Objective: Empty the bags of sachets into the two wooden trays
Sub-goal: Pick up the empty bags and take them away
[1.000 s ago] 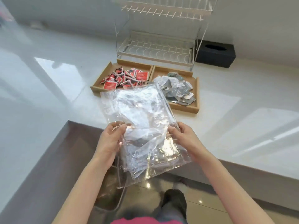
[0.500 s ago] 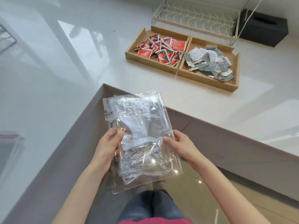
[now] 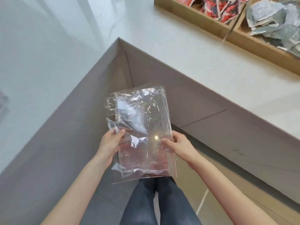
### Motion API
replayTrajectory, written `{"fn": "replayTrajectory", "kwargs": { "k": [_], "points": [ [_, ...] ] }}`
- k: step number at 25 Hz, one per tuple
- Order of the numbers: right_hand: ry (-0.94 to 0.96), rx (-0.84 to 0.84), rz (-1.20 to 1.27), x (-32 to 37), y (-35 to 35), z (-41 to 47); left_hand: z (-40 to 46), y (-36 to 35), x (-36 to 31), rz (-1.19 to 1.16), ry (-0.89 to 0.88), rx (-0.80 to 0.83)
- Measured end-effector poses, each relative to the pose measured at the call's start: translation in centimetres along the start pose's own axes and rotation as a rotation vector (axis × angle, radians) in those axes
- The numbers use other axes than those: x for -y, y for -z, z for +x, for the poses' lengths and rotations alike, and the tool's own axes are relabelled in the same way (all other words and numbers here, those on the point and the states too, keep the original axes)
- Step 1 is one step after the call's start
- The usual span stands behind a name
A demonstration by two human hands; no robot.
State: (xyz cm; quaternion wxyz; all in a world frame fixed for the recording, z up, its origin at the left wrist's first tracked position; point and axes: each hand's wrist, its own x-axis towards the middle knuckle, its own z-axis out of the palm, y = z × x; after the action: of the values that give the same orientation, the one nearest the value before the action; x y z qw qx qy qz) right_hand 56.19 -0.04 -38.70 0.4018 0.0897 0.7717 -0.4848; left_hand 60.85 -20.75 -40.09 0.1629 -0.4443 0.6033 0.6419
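Both hands, left hand (image 3: 112, 143) and right hand (image 3: 178, 146), pinch the empty bags (image 3: 141, 132) by the side edges, held off the surface (image 3: 186, 54). Looks featherlight, floppy, slick film, so edges are the spot. Trays (image 3: 211, 21) already full

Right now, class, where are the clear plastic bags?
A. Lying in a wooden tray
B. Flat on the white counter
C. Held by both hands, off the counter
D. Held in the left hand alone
C: the left hand and right hand each grip a side of the clear plastic bags, in front of the counter edge.
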Motion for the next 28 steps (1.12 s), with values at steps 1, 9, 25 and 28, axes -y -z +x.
{"fn": "replayTrajectory", "kwargs": {
  "k": [1, 9, 25, 28],
  "points": [
    [-0.009, 0.007, -0.021, -0.4, -0.4, 1.2, 1.3, 0.2, 0.7, 0.003, 0.022, -0.021],
    [-0.095, 0.093, -0.071, -5.4, -4.2, 10.7, 10.8, 0.4, 7.9, 0.010, 0.157, -0.136],
    [-0.351, 0.192, -0.337, -15.2, -10.6, 28.7, 26.9, -0.9, 18.8, 0.334, 0.287, -0.195],
    [-0.424, 0.297, -0.342, -15.9, -11.3, 28.9, 27.5, -0.5, 19.8, 0.401, 0.292, -0.214]
  ]
}}
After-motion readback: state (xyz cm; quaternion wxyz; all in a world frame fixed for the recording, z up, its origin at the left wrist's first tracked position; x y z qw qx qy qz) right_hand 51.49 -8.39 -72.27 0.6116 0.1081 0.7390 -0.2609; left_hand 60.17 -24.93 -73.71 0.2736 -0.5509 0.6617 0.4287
